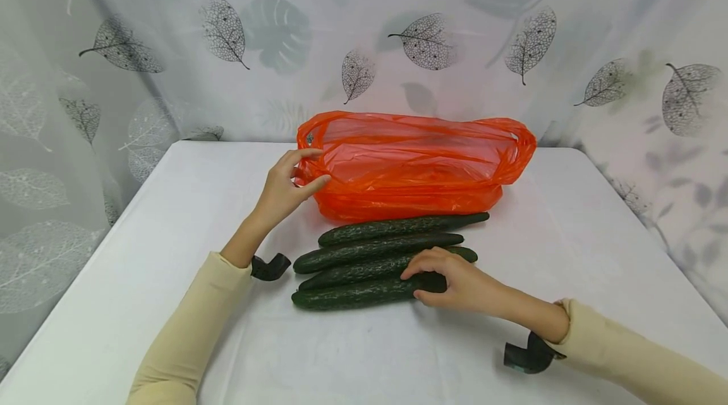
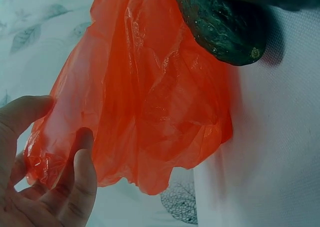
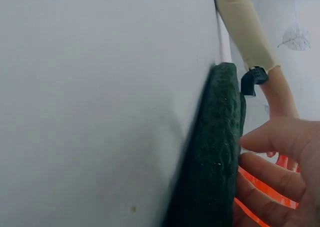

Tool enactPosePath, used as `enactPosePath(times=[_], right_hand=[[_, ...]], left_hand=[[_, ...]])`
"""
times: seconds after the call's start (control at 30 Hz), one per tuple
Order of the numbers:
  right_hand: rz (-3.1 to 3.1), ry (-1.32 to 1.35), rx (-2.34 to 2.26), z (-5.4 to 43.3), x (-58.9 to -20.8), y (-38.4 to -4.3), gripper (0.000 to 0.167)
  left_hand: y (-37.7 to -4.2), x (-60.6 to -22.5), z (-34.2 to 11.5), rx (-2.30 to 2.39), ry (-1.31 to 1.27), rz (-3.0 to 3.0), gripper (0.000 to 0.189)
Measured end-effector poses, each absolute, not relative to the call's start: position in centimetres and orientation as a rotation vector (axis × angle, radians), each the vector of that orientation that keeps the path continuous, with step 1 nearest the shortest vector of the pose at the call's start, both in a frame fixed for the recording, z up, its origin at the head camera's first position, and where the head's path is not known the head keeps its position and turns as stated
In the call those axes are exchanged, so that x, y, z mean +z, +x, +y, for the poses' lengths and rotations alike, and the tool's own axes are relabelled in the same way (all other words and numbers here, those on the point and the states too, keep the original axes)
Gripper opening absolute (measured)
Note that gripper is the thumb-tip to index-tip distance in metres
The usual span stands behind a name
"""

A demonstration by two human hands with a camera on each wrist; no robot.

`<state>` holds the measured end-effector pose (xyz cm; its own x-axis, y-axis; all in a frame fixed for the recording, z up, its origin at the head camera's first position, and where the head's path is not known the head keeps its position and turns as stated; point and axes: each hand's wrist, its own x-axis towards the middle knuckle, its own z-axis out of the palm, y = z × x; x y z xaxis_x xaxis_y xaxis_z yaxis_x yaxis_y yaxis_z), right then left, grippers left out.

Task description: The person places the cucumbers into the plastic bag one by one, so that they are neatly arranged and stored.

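While your left hand [image 1: 286,182] reaches the left end of the red plastic bag [image 1: 412,168], its thumb and fingers are spread about the edge, loosely bent and not clenched. Your right hand [image 1: 455,278] is over the right part of the nearest cucumber [image 1: 352,296], its fingers parted and curved, with no grasp showing; you cannot tell whether they touch the skin. That piece and the other three cucumbers [image 1: 364,256] lie side by side, roughly crosswise, on the white worktop [image 1: 569,234], just in front of the bag. Behind stands a leaf-printed curtain [image 1: 307,89].
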<state>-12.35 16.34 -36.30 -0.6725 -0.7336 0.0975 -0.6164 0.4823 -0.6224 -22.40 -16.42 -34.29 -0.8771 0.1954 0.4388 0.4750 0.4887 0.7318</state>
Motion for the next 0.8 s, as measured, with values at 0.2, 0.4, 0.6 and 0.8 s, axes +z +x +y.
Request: enactPosePath(times=[0.2, 0.4, 0.6, 0.8], right_hand=[[2.623, -1.219, -0.842, 16.1, -36.9, -11.8, 0.039], [2.707, -1.246, -0.711, 15.5, -37.4, -11.4, 0.041], [2.673, -1.212, -0.763, 15.1, -37.2, -11.3, 0.035], [2.671, -1.193, -0.807, 14.9, -37.7, -11.3, 0.034]], left_hand=[[-22.4, -34.3, -16.4, -1.347, -0.578, -2.449, 0.048], [-22.3, -34.3, -16.4, -1.349, -0.590, -2.442, 0.049], [-22.3, -34.2, -16.5, -1.341, -0.613, -2.436, 0.048], [-22.3, -33.9, -16.7, -1.367, -0.617, -2.439, 0.048]])
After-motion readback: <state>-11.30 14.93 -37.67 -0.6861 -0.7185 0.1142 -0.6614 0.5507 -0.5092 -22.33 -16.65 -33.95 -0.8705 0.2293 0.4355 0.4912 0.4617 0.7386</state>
